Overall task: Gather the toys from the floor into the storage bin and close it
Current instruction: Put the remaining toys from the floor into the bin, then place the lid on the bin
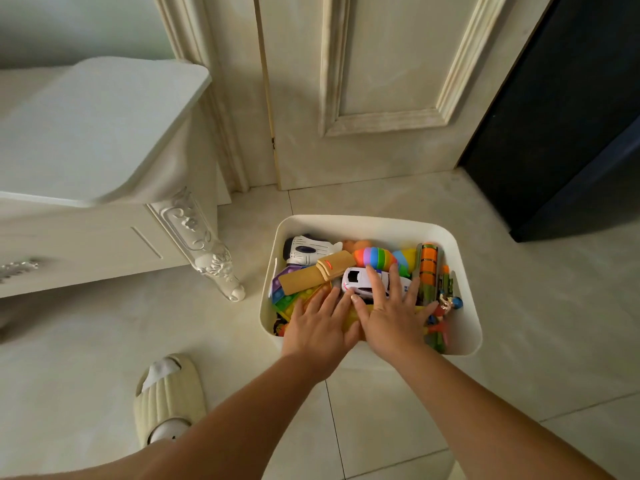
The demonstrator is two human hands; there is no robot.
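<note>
Inside the white plastic storage bin [465, 317], my left hand [320, 325] and right hand [393, 318] pressed flat, gripping nothing. The right reached deeper.

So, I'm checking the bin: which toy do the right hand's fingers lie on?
The white car, the only car there; fingers of the right hand rest across it.

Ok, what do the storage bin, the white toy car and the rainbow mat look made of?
The storage bin looks like matte cream plastic, with a smooth moulded rim. The white toy car seems hard glossy plastic, going by its sheen. The rainbow mat is probably soft silicone: matte, rows of bubbles.
</note>
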